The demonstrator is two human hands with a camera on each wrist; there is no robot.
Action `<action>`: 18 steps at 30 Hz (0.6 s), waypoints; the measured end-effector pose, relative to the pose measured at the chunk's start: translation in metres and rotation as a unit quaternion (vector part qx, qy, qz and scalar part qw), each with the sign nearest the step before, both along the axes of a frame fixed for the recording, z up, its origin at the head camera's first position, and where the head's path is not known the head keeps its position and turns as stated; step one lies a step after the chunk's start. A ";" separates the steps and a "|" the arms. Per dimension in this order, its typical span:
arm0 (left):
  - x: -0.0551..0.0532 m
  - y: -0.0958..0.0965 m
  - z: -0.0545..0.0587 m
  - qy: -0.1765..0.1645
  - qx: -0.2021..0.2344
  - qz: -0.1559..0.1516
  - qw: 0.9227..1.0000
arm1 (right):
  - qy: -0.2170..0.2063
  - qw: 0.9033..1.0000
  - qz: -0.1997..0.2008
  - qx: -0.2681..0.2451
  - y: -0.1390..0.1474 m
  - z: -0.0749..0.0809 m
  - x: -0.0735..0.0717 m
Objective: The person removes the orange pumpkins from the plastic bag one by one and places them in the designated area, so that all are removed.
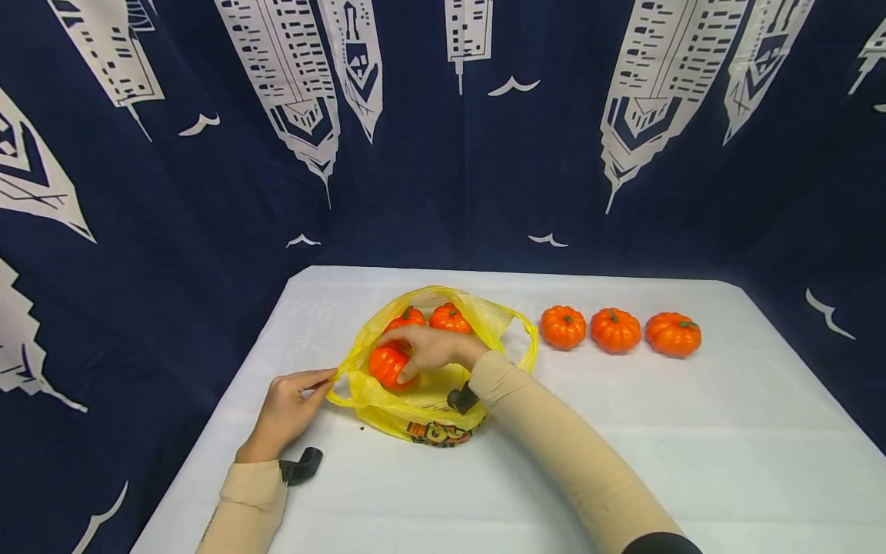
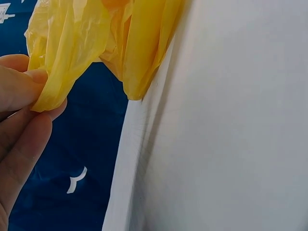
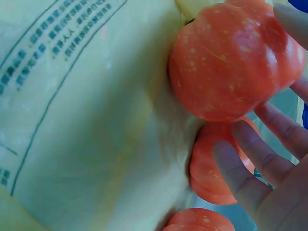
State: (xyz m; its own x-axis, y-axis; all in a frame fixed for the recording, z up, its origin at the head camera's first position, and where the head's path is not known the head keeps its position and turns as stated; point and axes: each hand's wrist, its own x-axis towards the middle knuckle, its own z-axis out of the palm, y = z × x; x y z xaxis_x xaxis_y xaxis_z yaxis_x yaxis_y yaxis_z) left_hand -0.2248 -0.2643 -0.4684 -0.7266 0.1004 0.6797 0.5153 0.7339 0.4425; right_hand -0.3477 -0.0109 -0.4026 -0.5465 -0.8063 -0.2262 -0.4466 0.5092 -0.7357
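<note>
A yellow plastic bag [image 1: 388, 417] lies spread with its mouth up on the white table. At its left side my left hand [image 1: 287, 406] pinches the bag's handle between thumb and fingers; the left wrist view shows the gathered yellow film [image 2: 72, 48] there. My right hand [image 1: 438, 348] reaches inside the bag, thumb and index finger around a small orange pumpkin [image 1: 386, 367]. In the right wrist view its other fingers [image 3: 240, 173] stretch out below that pumpkin [image 3: 231, 62]. Two more small pumpkins, one left [image 1: 410, 316] and one right [image 1: 448, 317], lie deeper in the bag.
To the right of the bag, three more orange pumpkins stand in a row: a left one [image 1: 563, 328], a middle one [image 1: 615, 331] and a right one [image 1: 673, 335]. A dark blue curtain [image 1: 464, 177] with white building prints hangs behind the table [image 1: 692, 438].
</note>
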 end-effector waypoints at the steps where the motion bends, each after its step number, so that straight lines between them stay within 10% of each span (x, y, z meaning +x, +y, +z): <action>1: 0.000 0.000 0.000 0.001 -0.001 0.000 1.000 | 0.000 1.000 -0.001 -0.001 0.000 -0.001 0.000; 18: 0.000 0.000 -0.002 -0.008 0.007 0.004 1.000 | 0.003 1.000 -0.002 0.000 0.001 -0.005 0.001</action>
